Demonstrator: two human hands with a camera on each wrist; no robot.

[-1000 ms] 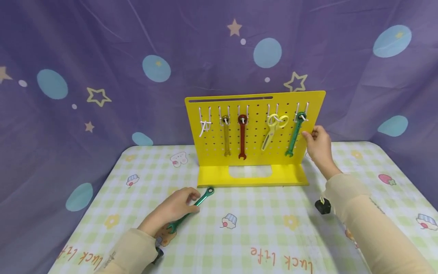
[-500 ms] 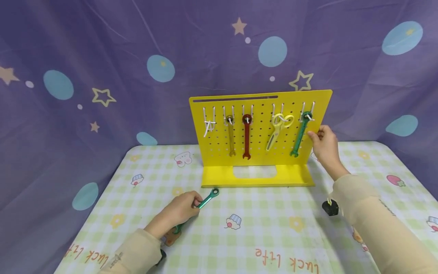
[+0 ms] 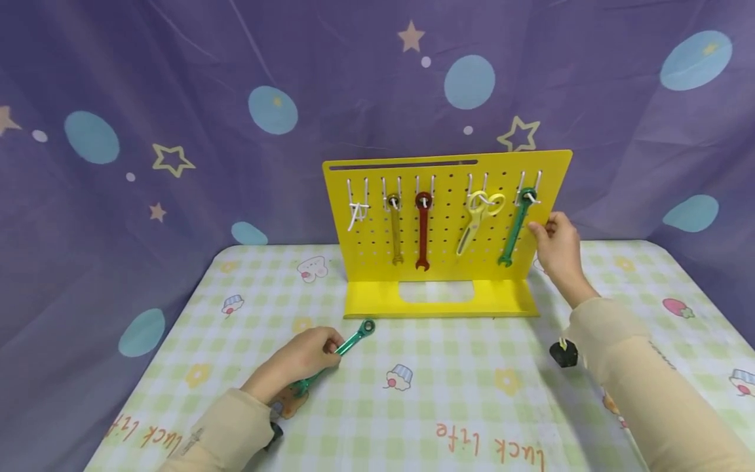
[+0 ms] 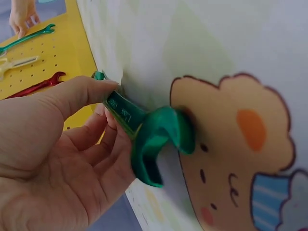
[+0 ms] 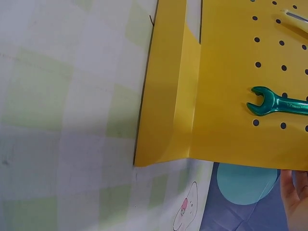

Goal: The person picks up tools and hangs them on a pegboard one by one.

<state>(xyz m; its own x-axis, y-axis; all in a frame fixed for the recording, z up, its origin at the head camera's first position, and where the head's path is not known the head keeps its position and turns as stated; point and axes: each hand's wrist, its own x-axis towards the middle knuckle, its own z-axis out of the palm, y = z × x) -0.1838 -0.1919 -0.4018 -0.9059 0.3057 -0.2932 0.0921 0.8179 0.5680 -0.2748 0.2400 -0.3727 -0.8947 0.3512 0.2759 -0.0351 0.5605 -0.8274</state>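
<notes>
Low on the left of the head view, my left hand (image 3: 307, 357) pinches a green combination wrench (image 3: 349, 343) by its handle between thumb and fingers. The ring end points toward the pegboard; the open end (image 4: 166, 144) shows large in the left wrist view, close to the tablecloth. My right hand (image 3: 559, 255) grips the right edge of the yellow pegboard (image 3: 442, 262), thumb in front and fingers partly hidden behind. On the board's white hooks hang a gold wrench (image 3: 396, 233), a red wrench (image 3: 423, 233), pale yellow scissors (image 3: 470, 229) and another green wrench (image 3: 516, 233).
The leftmost white hook (image 3: 357, 213) carries no tool. A yellow base ledge (image 3: 371, 300) runs along the board's foot. The checked tablecloth (image 3: 448, 380) spreads in front, and a purple curtain (image 3: 366, 98) hangs behind.
My left thumb and fingers have come together on the green wrench's handle. The wrench has hardly shifted, and my right hand stays at the board's edge. The head view has swung slightly.
</notes>
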